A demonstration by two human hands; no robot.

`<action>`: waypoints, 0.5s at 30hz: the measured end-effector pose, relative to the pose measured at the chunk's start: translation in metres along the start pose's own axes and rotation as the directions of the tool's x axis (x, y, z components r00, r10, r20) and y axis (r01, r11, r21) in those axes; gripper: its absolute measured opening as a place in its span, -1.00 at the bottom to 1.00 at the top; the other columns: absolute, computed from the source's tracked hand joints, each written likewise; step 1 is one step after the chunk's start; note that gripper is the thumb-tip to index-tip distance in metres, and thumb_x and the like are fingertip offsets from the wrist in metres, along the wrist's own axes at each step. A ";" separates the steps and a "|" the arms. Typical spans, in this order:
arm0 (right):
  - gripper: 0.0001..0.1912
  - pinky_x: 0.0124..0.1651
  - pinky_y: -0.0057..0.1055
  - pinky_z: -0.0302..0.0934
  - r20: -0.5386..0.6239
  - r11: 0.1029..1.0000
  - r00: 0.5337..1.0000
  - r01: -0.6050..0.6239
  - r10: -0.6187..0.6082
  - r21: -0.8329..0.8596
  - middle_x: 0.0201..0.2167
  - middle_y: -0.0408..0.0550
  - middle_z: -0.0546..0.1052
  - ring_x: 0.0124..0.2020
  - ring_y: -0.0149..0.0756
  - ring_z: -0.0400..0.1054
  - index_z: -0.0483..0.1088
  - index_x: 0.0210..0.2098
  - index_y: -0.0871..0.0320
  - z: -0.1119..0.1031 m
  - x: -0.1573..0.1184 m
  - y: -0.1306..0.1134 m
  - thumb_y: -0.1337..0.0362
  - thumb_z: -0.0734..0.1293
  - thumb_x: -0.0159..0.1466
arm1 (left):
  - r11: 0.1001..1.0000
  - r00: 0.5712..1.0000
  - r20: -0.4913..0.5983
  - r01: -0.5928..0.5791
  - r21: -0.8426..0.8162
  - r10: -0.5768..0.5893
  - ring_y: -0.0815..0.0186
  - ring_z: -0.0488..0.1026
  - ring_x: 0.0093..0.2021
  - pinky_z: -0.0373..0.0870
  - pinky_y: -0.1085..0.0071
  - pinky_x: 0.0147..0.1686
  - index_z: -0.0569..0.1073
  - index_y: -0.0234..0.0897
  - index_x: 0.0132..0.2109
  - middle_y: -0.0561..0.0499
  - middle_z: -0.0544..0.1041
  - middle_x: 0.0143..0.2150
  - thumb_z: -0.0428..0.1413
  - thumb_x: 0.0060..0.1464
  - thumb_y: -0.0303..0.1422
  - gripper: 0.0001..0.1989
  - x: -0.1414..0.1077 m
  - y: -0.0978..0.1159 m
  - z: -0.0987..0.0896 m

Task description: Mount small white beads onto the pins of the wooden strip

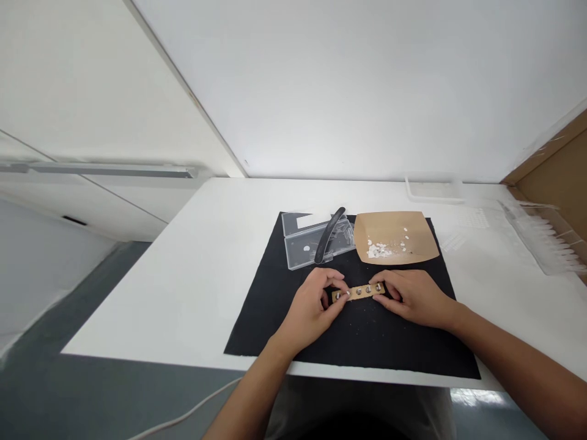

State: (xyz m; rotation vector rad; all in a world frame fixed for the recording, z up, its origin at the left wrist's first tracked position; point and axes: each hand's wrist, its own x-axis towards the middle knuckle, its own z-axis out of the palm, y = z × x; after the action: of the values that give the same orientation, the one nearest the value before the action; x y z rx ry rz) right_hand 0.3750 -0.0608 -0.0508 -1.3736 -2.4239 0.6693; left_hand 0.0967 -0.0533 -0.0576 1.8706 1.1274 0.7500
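A narrow tan strip (364, 291) with several small metal pieces along it lies on the black mat (367, 342). My left hand (318, 305) is at the strip's left part, thumb and index finger pinched on a tiny white piece (348, 293) at its surface. My right hand (410, 296) grips the strip's right end between thumb and fingers. Just beyond the strip are a clear plastic case (300, 249) with clear pieces inside, a black curved tool (329, 236) lying across it, and a tan card tray (398, 223) holding small white pieces.
The white table (174, 293) reaches past the mat on both sides. At the right lie a clear rack of white tips (545, 241) and thin clear sheets. A clear holder (433, 197) stands near the wall. A white cable (188, 415) hangs below the front edge.
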 end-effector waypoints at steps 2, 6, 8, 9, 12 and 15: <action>-0.73 -0.36 -0.42 0.06 -0.002 1.000 1.000 0.002 -0.002 -0.001 -0.45 -0.24 0.48 -0.45 -0.39 0.36 0.45 0.08 0.01 0.000 0.000 0.000 0.08 0.30 0.46 | 1.000 1.000 -0.004 0.002 0.009 -0.002 0.39 0.40 -0.44 0.43 0.39 -0.41 0.38 -0.19 0.07 -0.04 0.63 -0.08 0.16 0.29 -0.36 -0.76 0.000 0.000 0.000; -0.73 -0.36 -0.41 0.05 0.004 1.000 1.000 0.009 -0.009 -0.003 -0.45 -0.23 0.47 -0.45 -0.39 0.36 0.45 0.07 0.02 0.000 0.000 0.001 0.08 0.30 0.46 | 0.998 1.000 -0.021 -0.014 0.066 0.016 0.43 0.37 -0.44 0.43 0.44 -0.43 0.46 -0.20 -0.01 -0.04 0.56 -0.05 0.22 0.23 -0.36 -0.80 0.001 0.003 -0.001; -0.74 -0.37 -0.42 0.04 0.009 1.000 1.000 0.006 -0.006 -0.004 -0.46 -0.23 0.47 -0.45 -0.39 0.35 0.45 0.05 0.02 -0.001 0.000 0.001 0.08 0.30 0.45 | 0.996 0.999 -0.034 -0.030 0.080 0.033 0.43 0.37 -0.43 0.41 0.47 -0.45 0.49 -0.20 -0.06 -0.02 0.53 -0.09 0.24 0.21 -0.35 -0.83 0.001 0.005 -0.001; -0.74 -0.37 -0.42 0.04 0.012 1.000 1.000 0.002 -0.002 -0.004 -0.46 -0.23 0.47 -0.45 -0.39 0.35 0.45 0.05 0.02 -0.001 0.000 0.001 0.08 0.30 0.45 | 0.995 0.998 -0.041 -0.045 0.086 0.049 0.43 0.37 -0.42 0.40 0.48 -0.46 0.50 -0.21 -0.07 -0.02 0.52 -0.11 0.25 0.21 -0.34 -0.84 0.001 0.006 -0.001; -0.74 -0.37 -0.42 0.04 0.020 1.000 1.000 -0.009 0.009 0.000 -0.46 -0.22 0.47 -0.45 -0.38 0.35 0.45 0.05 0.03 -0.002 0.000 -0.001 0.07 0.30 0.45 | 0.987 0.992 -0.047 -0.113 0.113 0.119 0.38 0.41 -0.35 0.40 0.49 -0.44 0.51 -0.20 -0.08 -0.02 0.52 -0.14 0.21 0.27 -0.34 -0.89 0.002 0.006 -0.002; -0.74 -0.36 -0.42 0.04 0.025 1.000 1.000 -0.011 0.011 0.002 -0.46 -0.22 0.47 -0.46 -0.39 0.34 0.45 0.04 0.03 -0.003 0.000 -0.002 0.07 0.30 0.45 | 0.981 0.988 -0.042 -0.142 0.133 0.149 0.37 0.44 -0.32 0.42 0.49 -0.42 0.53 -0.20 -0.07 -0.02 0.53 -0.13 0.16 0.32 -0.35 -0.91 0.002 0.005 -0.002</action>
State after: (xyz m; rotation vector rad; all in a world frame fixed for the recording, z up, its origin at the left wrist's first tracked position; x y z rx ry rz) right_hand 0.3748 -0.0607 -0.0475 -1.3872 -2.4355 0.6957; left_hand 0.0980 -0.0523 -0.0520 2.0713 1.1034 0.8279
